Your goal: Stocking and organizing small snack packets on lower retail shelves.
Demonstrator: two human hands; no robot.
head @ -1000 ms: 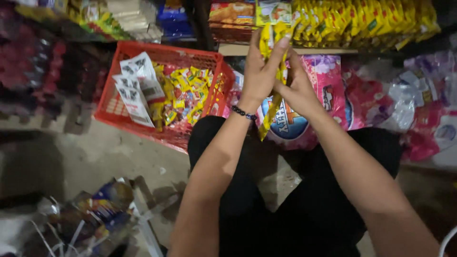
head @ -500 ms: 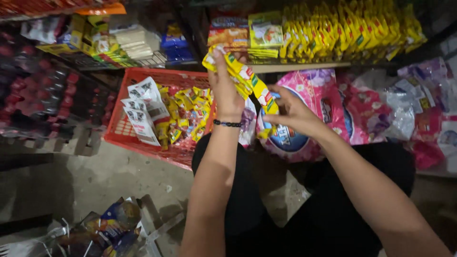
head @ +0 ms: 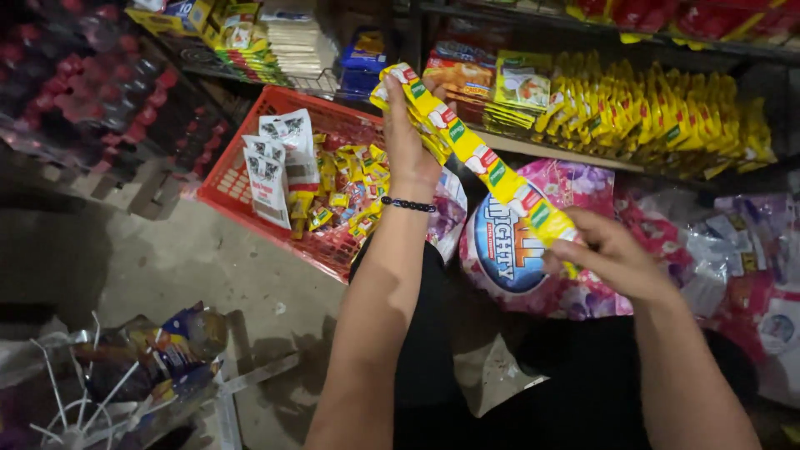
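A: Between our two hands, stretched on a slant above the lap, we log the strip of yellow sachets (head: 483,162). It runs from upper left, in front of the shelf, down to lower right, over the pink bag.

B: Grip notes?

A: Left hand (head: 408,142) is raised, fingers closed around the strip's upper end, where several sachets look bunched or folded. A dark bead bracelet (head: 408,204) sits at that wrist. Right hand (head: 612,254) is lower, thumb and fingers pinching the bottom end. Our judgement: the hands are pulled apart to keep the strip taut and flat, so the linked sachets lie in one line.

B: Surroundings?

A: Directly under the strip, a pink flowered bag (head: 575,200) with a round blue label. To the left, a red plastic basket (head: 242,162) on the floor, holding small yellow packets and white sachets (head: 279,162) propped against its wall. Behind, a shelf (head: 550,150) stacked with yellow packets (head: 667,121).

B: Unclear items?

A: The left palm side is turned away, so how many layers it holds we cannot tell. The strip's last sachet is covered by right-hand fingers. Lower left, a crumpled wrapper on a wire rack (head: 125,367) is blurred. Dark red goods at upper left are too dim to identify.
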